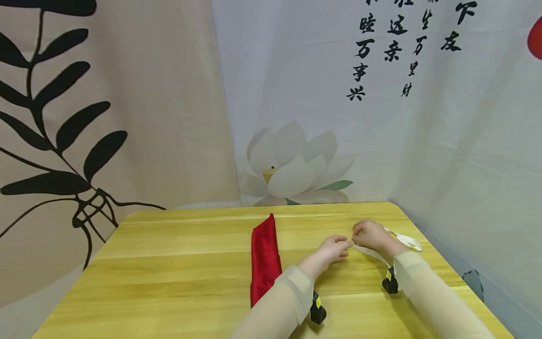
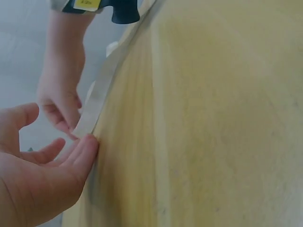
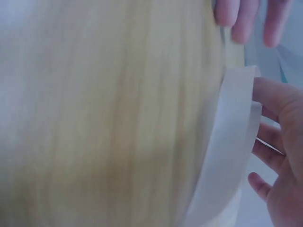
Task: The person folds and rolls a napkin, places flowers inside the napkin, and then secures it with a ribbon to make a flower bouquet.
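A long white ribbon (image 1: 369,252) lies along the right part of the table, passing under the right hand. My right hand (image 1: 372,235) pinches it close to one end, as the right wrist view shows with the ribbon (image 3: 227,137) hanging off the fingers. My left hand (image 1: 332,249) is just to the left, its fingertips right at the ribbon's end. In the left wrist view the left hand (image 2: 42,184) has its thumb standing apart from the fingers. A folded red satin cloth (image 1: 264,254) lies left of the left hand, its near end hidden by the sleeve.
The wooden table (image 1: 169,263) has its far edge against a hanging curtain (image 1: 169,117) printed with leaves, a lotus and writing. Black wrist cameras (image 1: 317,310) hang below both sleeves. More ribbon loops (image 1: 408,241) lie by the table's right edge.
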Motion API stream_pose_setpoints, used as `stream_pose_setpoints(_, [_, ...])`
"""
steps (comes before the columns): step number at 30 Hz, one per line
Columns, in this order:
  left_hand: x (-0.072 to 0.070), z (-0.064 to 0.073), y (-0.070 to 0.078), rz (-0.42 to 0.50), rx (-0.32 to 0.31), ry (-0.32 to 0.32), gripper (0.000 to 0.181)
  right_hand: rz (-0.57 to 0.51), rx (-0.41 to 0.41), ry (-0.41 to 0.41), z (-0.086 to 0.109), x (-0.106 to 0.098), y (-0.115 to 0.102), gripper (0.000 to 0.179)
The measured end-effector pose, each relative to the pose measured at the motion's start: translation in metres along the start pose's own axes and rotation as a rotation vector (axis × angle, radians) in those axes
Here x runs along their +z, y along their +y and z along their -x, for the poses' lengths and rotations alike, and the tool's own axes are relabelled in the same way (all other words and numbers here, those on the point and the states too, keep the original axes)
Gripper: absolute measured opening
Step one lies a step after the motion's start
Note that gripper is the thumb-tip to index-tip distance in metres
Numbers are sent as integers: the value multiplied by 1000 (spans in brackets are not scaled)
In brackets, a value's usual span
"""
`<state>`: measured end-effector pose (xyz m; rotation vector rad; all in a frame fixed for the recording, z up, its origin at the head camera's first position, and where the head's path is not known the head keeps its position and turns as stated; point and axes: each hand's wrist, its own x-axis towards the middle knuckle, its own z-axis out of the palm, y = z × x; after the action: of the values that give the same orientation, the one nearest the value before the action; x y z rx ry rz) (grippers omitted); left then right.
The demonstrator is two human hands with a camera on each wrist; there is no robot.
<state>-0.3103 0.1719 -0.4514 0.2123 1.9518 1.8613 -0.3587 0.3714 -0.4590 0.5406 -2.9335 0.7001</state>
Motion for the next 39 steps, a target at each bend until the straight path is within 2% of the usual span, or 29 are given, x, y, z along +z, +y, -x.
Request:
stream_pose_setpoints(6, [0, -2, -4, 83, 5, -47, 57, -109, 11, -31, -2, -3, -15, 8])
stream_pose_setpoints(10, [1, -5, -7, 145, -2, -89, 61, -182, -27, -34, -2, -4, -22, 10])
stream_pose_setpoints(15, [1, -8, -7, 259, -52, -78, 56, -299, 14, -64, -5, -4, -29, 11])
stream_pose_setpoints(18, [0, -9, -6, 303, -59, -68, 50, -372, 38, -73, -6, -5, -31, 12])
stream_pose_setpoints(21, [0, -9, -6, 324, -59, -58, 37, -435, 50, -76, -7, -6, -33, 14])
stream_pose_setpoints(25, [-1, -10, -6, 341, -65, -33, 23, -468, 72, -66, -8, -6, -35, 15])
stream_pose_setpoints(33, [-12, -10, 1, 303, -35, -14, 29, -590, 108, -37, -11, -8, -32, 17])
stream_pose_setpoints(39, [-24, -10, 11, 279, -16, -28, 32, -608, 152, 7, -13, -8, -26, 19])
